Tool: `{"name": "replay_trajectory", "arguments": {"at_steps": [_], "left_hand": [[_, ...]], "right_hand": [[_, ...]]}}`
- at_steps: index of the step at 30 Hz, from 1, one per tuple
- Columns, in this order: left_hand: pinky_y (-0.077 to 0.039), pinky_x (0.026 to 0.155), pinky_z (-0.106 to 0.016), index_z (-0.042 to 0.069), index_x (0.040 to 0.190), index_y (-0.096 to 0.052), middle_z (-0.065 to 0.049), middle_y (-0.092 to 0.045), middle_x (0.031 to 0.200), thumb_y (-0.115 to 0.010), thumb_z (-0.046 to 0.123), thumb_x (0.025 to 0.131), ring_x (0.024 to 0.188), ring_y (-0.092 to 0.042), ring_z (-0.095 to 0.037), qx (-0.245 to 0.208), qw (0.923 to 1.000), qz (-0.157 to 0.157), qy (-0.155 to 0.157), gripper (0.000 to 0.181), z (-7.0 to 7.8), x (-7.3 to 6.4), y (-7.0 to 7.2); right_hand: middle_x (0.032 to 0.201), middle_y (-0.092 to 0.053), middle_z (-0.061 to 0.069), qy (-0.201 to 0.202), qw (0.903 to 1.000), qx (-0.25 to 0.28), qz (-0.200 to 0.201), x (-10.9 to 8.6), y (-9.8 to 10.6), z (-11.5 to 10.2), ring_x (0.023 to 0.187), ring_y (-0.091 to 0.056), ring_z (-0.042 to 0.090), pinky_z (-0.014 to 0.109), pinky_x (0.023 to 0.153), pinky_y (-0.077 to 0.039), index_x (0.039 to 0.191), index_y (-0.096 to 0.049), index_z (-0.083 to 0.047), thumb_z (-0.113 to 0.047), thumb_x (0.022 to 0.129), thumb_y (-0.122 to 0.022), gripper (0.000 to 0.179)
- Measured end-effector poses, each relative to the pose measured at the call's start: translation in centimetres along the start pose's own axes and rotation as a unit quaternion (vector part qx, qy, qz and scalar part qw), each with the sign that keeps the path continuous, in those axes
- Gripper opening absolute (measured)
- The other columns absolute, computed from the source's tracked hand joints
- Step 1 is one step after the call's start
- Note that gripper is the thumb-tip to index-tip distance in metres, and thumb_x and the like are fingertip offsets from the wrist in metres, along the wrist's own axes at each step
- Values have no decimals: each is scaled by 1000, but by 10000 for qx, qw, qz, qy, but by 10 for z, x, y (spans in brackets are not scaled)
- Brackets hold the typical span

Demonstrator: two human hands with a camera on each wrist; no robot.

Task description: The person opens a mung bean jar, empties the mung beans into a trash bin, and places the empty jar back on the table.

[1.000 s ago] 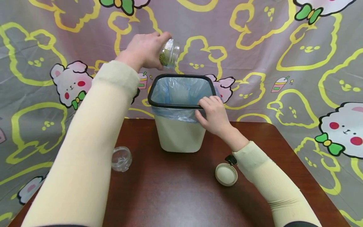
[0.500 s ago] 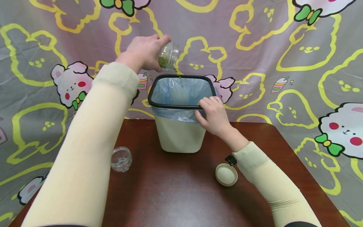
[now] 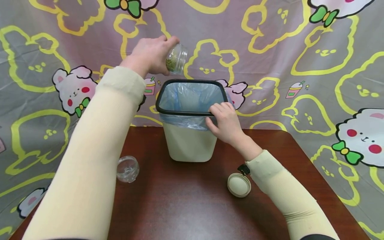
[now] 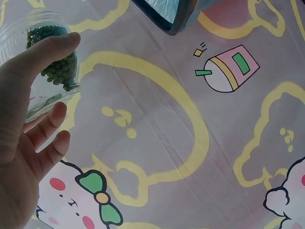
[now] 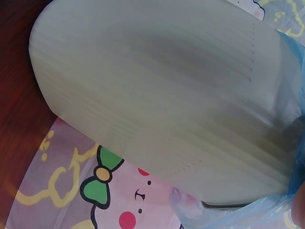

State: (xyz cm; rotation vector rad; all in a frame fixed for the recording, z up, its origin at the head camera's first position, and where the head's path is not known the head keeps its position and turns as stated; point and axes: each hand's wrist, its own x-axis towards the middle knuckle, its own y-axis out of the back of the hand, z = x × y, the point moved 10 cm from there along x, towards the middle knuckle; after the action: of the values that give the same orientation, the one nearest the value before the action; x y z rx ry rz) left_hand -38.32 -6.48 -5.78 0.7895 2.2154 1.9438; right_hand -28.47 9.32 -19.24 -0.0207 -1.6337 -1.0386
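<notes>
My left hand (image 3: 151, 55) grips a clear ribbed jar (image 3: 180, 57) above the far left part of the trash can (image 3: 190, 143). The jar lies tilted on its side, its mouth facing right. Small green beans (image 4: 59, 71) are gathered inside it, seen past my thumb in the left wrist view. With fingers over the black rim and thumb below, my right hand (image 3: 226, 121) holds the can's near right corner. A bluish liner bag (image 3: 186, 121) is folded over the can's top. Only a sliver of that hand shows in the right wrist view.
On the brown table (image 3: 180, 203), a clear round container (image 3: 128, 169) sits beside my left sleeve. A round lid (image 3: 239, 185) lies near my right wrist, close to a small black item (image 3: 244, 169). A patterned curtain (image 3: 270, 66) hangs behind the table.
Half a second ago a thin trickle of beans fell from the jar into the trash can; no falling beans show now. The jar has shifted slightly left. The right hand keeps its place.
</notes>
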Motion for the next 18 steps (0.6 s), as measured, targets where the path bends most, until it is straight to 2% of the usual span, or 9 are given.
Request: {"name": "replay_trajectory", "arguments": {"at_steps": [7,18], "left_hand": [[-43,91,-58,15,152,-22,-23,-46,131,-81,24,75,109,-53,-40,-13,9999,-120,-71,98,0,-1,-6],[-44,91,-58,16,150,-26,-22,-48,129,-79,20,74,107,-54,-40,155,9997,111,-155,94,3,-1,-2]], "right_hand": [[72,-48,5,34,10000,16,36,0,0,-2,70,-47,28,47,81,-39,79,-51,-3,-17,89,-51,17],[72,-47,6,51,10000,-16,68,0,2,-2,70,-47,28,47,80,-39,79,-50,-3,-18,89,-50,18]]}}
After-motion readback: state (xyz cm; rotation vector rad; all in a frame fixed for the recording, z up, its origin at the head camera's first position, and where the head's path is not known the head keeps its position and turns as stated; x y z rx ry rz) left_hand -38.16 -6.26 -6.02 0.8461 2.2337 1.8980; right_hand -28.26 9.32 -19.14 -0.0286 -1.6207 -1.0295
